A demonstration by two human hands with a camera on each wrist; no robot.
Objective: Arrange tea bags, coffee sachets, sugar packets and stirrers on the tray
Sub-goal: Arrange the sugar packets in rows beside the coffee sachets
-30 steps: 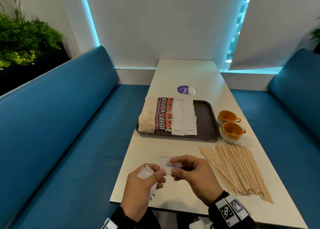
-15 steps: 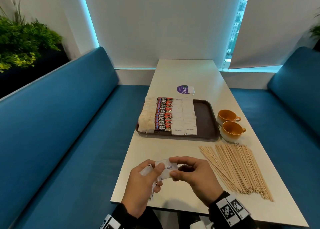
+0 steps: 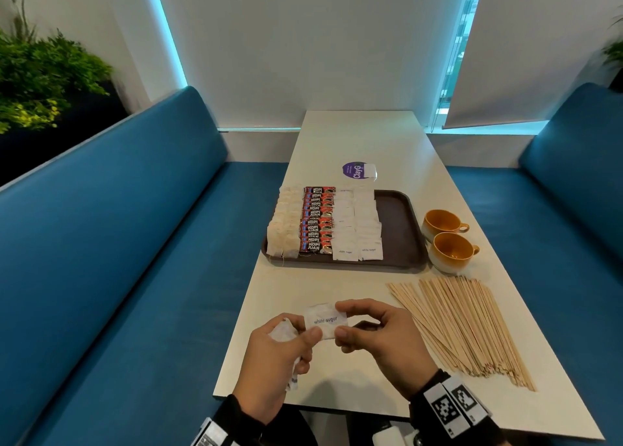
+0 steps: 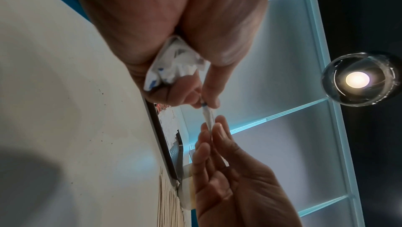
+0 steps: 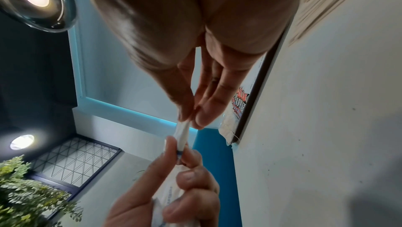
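I hold one white sugar packet [image 3: 324, 321] between both hands, above the near end of the table [image 3: 357, 138]. My right hand [image 3: 381, 336] pinches its right edge between thumb and forefinger; my left hand [image 3: 273, 354] pinches its left edge with the thumb tip, and its curled fingers also clutch a bunch of further sugar packets [image 4: 172, 65] against the palm.

Bare tabletop lies between my hands and the brown tray [image 3: 399, 229], which sits mid-table near the left edge. On the tray, from left to right: a row of tea bags [image 3: 285, 226], a row of Kopi Juan coffee sachets [image 3: 317, 219], then two rows of white sugar packets [image 3: 357, 223]. The tray's right strip is bare.

The wooden stirrers [image 3: 465, 324] lie spread on the table, right of my hands and reaching close to the right edge. Two orange cups [image 3: 445, 236] stand just beside the tray's right rim. A purple round label [image 3: 354, 170] lies beyond the tray; past it the tabletop is open to the far edge.
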